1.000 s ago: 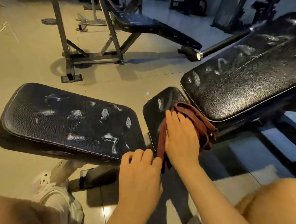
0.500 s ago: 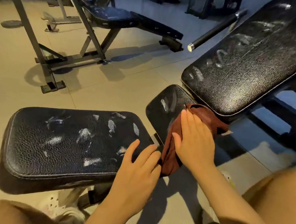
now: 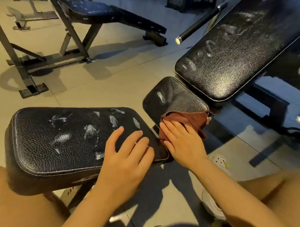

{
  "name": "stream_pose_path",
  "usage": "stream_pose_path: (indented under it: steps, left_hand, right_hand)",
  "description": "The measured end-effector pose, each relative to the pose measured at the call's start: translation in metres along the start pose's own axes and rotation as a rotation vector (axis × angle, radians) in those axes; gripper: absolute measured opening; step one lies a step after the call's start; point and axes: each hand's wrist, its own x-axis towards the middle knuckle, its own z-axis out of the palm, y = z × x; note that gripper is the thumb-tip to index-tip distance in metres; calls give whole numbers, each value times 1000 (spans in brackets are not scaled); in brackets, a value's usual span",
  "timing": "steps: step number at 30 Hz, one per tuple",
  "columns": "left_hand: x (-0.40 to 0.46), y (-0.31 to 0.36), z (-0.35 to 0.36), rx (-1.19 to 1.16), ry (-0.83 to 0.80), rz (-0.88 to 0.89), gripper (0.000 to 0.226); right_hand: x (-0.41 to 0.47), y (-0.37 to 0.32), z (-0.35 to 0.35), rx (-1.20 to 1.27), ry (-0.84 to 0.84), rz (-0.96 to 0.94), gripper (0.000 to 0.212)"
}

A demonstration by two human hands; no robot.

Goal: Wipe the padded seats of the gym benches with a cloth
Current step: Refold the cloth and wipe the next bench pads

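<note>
Head view. My right hand (image 3: pixel 184 142) lies flat, fingers straight and together, pressing the brown cloth (image 3: pixel 185 122) onto the near end of the small seat pad (image 3: pixel 172 97); I judge the flat palm spreads pressure so the cloth drags rather than bunches. The cloth's loose corner hangs off the pad's near right edge. My left hand (image 3: pixel 128 153) rests with fingers spread and relaxed on the right end of the wide pad (image 3: pixel 58 138), gripping nothing, probably as a brace while I lean in. That pad carries pale smears and looks unwiped. A single pale streak remains on the small seat pad beyond the cloth, so the stroke has room to run up toward its far edge. A narrow gap separates it from the long back pad (image 3: pixel 237 47), also smeared. Bare tiled floor (image 3: pixel 120 77) lies between the benches, and a third bench (image 3: pixel 98 11) stands well apart behind.
</note>
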Motion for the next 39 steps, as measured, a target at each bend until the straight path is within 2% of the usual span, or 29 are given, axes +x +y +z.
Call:
stream_pose_path:
  steps: [5,8,11,15,17,22,26,28,30,32,36,39]
  left_hand:
    - [2,3,7,30,47,105,8]
    - [3,3,10,52,49,118,11]
    - [3,4,12,63,24,129,7]
    - [4,7,14,70,-19,119,11]
    - [3,7,13,81,-19,87,15]
    - [-1,5,7,63,-58,31,7]
    - [-2,6,7,50,-127,26,9]
    - [-2,7,8,72,-151,25,10]
    - [-3,8,9,95,-152,11,12]
    - [-4,7,10,124,-147,8,12]
    - [-5,4,13,164,-145,26,13]
    - [-5,3,9,159,-141,31,14]
  right_hand:
    - [17,27,-15,-23,46,301,74]
    - [49,32,-19,-43,40,361,76]
    - [53,22,-13,-45,34,307,74]
    - [21,-3,3,0,47,34,60]
    - [-2,-9,10,47,56,-30,54]
    - [-30,1,2,121,114,94,56]
    - [9,6,-13,119,137,340,60]
    - [31,5,-14,53,105,389,69]
    - [42,3,-11,-12,39,388,85]
    - [42,0,-8,-60,24,346,88]
    - [14,-15,6,-87,-32,209,77]
    - [-16,-16,19,48,40,121,66]
